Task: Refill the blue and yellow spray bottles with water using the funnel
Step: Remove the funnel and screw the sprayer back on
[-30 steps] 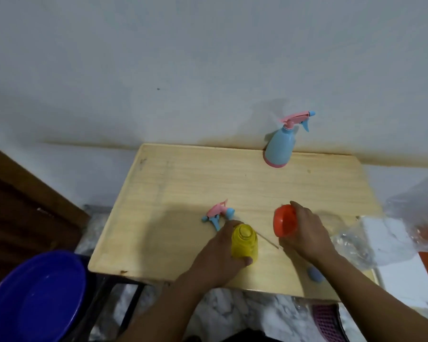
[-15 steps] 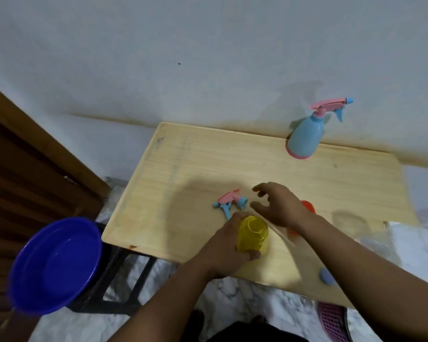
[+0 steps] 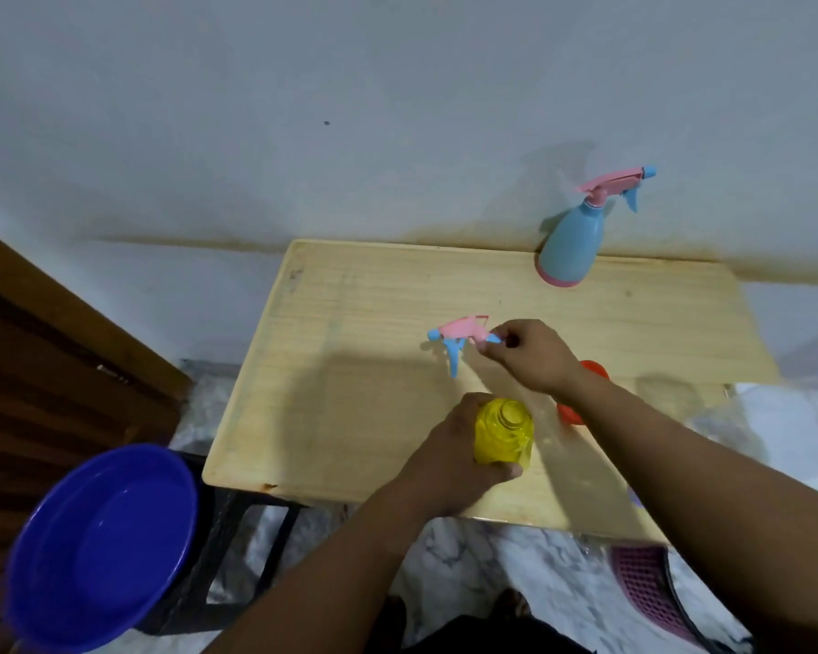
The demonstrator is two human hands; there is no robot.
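A yellow spray bottle (image 3: 504, 434) without its top stands near the front edge of the wooden table (image 3: 350, 370); my left hand (image 3: 449, 457) grips its body. My right hand (image 3: 532, 356) pinches the blue collar of the loose pink and blue spray head (image 3: 459, 335), which sits just above the table behind the yellow bottle. The orange funnel (image 3: 582, 394) lies on the table, mostly hidden behind my right wrist. The blue spray bottle (image 3: 572, 243) with its pink head on stands at the back right by the wall.
A large blue basin (image 3: 100, 545) sits low to the left, beside the table's dark frame. A pink mesh basket (image 3: 648, 587) is on the marble floor at lower right. Clear plastic and white sheets (image 3: 785, 427) lie to the right. A brown wooden door (image 3: 43, 346) stands left.
My right hand let go of the orange funnel, left it on the table and reached left to pinch the spray head. The view has swung left, showing more of the basin.
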